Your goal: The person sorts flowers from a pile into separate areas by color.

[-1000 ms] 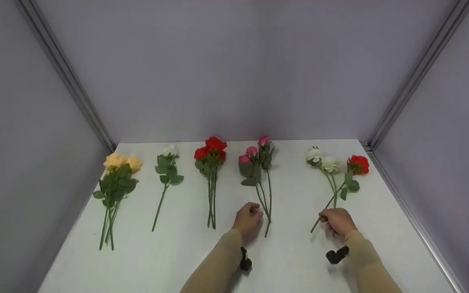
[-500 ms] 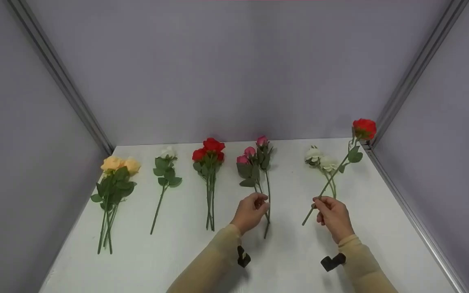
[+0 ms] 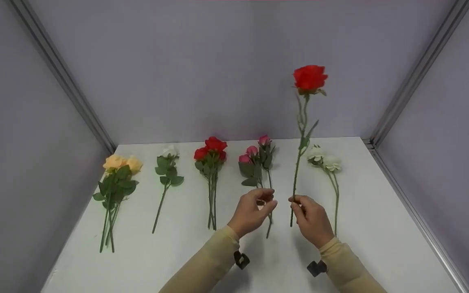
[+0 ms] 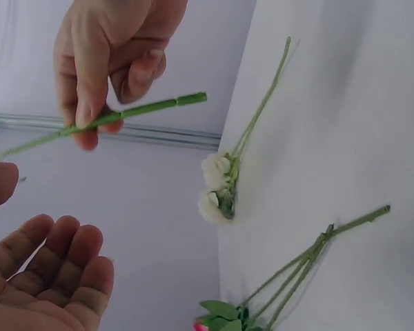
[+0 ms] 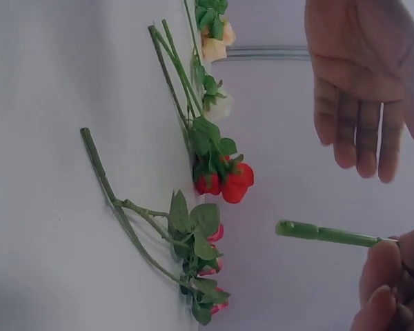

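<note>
My right hand (image 3: pixel 312 219) pinches the lower stem of a red rose (image 3: pixel 310 78) and holds it upright above the table. In the left wrist view the cut end of its stem (image 4: pixel 162 105) sticks out past the thumb and fingers. My left hand (image 3: pixel 253 211) hovers to the left of that stem, fingers loosely bent and apart from the thumb, holding nothing. In the right wrist view the left hand (image 5: pixel 366 89) shows its palm and extended fingers. Behind the left hand lie pink roses (image 3: pixel 252 156). White flowers (image 3: pixel 331 163) lie beyond the right hand.
On the white table (image 3: pixel 157 268) lie a bunch of yellow roses (image 3: pixel 116 162), a single white rose (image 3: pixel 170 152) and a bunch of red roses (image 3: pixel 215 145), from left to right. Grey walls (image 3: pixel 202 73) enclose the back and sides.
My right hand has lifted the red rose off the white flowers, carried it left and turned it upright. My left hand has risen slightly and its fingers have spread.
</note>
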A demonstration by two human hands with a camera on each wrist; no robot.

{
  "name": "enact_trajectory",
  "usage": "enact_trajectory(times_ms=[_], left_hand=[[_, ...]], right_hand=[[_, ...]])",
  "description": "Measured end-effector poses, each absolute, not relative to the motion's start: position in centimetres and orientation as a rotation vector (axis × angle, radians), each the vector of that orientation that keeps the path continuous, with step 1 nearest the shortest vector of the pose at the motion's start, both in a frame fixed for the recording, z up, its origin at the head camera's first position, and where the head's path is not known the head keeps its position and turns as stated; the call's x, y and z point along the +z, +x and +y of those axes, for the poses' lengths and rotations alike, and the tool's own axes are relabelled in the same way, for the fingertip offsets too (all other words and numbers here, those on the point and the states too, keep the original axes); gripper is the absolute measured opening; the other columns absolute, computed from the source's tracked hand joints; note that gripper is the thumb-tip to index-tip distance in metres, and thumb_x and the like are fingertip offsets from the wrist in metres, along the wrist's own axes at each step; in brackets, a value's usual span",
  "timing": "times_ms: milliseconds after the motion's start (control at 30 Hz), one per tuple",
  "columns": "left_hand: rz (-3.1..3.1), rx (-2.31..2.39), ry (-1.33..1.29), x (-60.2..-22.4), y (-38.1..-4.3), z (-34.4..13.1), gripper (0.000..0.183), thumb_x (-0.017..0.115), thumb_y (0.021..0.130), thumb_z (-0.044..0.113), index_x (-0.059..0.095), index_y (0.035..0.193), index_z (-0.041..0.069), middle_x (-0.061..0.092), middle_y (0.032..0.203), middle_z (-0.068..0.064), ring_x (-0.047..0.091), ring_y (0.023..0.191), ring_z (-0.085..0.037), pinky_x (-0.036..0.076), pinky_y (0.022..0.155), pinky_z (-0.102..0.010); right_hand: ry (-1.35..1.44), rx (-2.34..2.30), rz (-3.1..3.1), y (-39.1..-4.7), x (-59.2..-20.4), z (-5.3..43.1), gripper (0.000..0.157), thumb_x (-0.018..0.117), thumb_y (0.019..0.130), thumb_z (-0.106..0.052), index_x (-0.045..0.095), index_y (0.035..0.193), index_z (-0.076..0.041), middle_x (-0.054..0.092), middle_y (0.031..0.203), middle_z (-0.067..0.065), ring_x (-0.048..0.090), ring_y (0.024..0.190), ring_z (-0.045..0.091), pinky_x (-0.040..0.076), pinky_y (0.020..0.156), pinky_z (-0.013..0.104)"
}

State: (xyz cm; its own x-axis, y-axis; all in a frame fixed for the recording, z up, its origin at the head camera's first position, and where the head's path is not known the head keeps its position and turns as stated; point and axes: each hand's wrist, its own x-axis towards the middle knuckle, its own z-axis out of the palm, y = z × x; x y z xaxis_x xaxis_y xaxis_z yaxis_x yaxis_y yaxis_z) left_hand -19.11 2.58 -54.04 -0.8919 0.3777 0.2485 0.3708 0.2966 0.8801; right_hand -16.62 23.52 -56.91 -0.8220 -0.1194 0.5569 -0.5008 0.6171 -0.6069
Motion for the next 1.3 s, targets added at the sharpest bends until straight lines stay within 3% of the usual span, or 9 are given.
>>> enact_trajectory(times_ms=[200, 433, 633, 867, 1100, 1300], left_hand=[[2.459, 1.9, 0.706, -53.9, -18.6, 2.7, 0.031, 0.062, 0.095, 0.029, 0.066, 0.118, 0.009, 0.067, 0.105, 0.001, 0.06, 0.095, -0.009, 0.05, 0.084, -0.028], [2.478, 2.005, 0.619, -55.1, -18.5, 2.4, 0.011, 0.065, 0.093, 0.019, 0.07, 0.1, 0.013, 0.067, 0.088, 0.005, 0.061, 0.077, -0.01, 0.05, 0.069, -0.027], [2.475, 1.996, 0.61, -55.8, -18.4, 2.3, 0.004, 0.064, 0.094, 0.017, 0.066, 0.097, 0.015, 0.065, 0.085, 0.004, 0.059, 0.073, -0.011, 0.048, 0.064, -0.025], [2.496, 1.965, 0.685, -55.8, -18.5, 1.1, 0.008, 0.053, 0.099, 0.015, 0.06, 0.101, 0.01, 0.065, 0.086, -0.002, 0.063, 0.077, -0.023, 0.049, 0.064, -0.026], [2.502, 1.975, 0.608, -55.5, -18.8, -2.0, 0.011, 0.05, 0.101, 0.013, 0.058, 0.106, 0.008, 0.061, 0.084, -0.005, 0.061, 0.074, -0.015, 0.051, 0.066, -0.028], [2.648, 1.845, 0.469, -55.1, -20.0, -6.2, 0.018, 0.049, 0.101, 0.011, 0.059, 0.113, 0.004, 0.06, 0.08, -0.005, 0.059, 0.071, -0.016, 0.05, 0.062, -0.027]], right_hand=[[0.616, 0.937, -2.359, -16.5, -57.5, 22.0, 0.01, 0.063, 0.093, -0.009, 0.066, 0.102, -0.013, 0.06, 0.089, -0.01, 0.051, 0.069, 0.0, 0.046, 0.057, 0.023], [0.687, 0.931, -2.355, -16.2, -58.2, 20.9, 0.009, 0.066, 0.091, -0.009, 0.066, 0.098, -0.015, 0.056, 0.086, -0.013, 0.048, 0.067, 0.0, 0.043, 0.055, 0.021], [0.717, 0.972, -2.376, -16.1, -58.6, 20.2, 0.007, 0.066, 0.091, -0.01, 0.066, 0.098, -0.013, 0.055, 0.085, -0.014, 0.048, 0.067, 0.0, 0.043, 0.054, 0.021], [0.759, 1.061, -2.44, -15.4, -59.1, 20.3, 0.007, 0.064, 0.094, -0.017, 0.067, 0.099, -0.014, 0.057, 0.085, -0.016, 0.05, 0.066, 0.0, 0.045, 0.055, 0.021], [0.789, 1.094, -2.583, -14.9, -60.1, 22.5, 0.014, 0.06, 0.097, -0.025, 0.067, 0.105, -0.016, 0.061, 0.09, -0.016, 0.053, 0.069, 0.0, 0.047, 0.059, 0.022], [0.55, 1.079, -2.67, -15.7, -61.2, 27.7, 0.01, 0.06, 0.096, -0.024, 0.067, 0.103, -0.021, 0.062, 0.088, -0.015, 0.052, 0.067, 0.002, 0.047, 0.06, 0.024]])
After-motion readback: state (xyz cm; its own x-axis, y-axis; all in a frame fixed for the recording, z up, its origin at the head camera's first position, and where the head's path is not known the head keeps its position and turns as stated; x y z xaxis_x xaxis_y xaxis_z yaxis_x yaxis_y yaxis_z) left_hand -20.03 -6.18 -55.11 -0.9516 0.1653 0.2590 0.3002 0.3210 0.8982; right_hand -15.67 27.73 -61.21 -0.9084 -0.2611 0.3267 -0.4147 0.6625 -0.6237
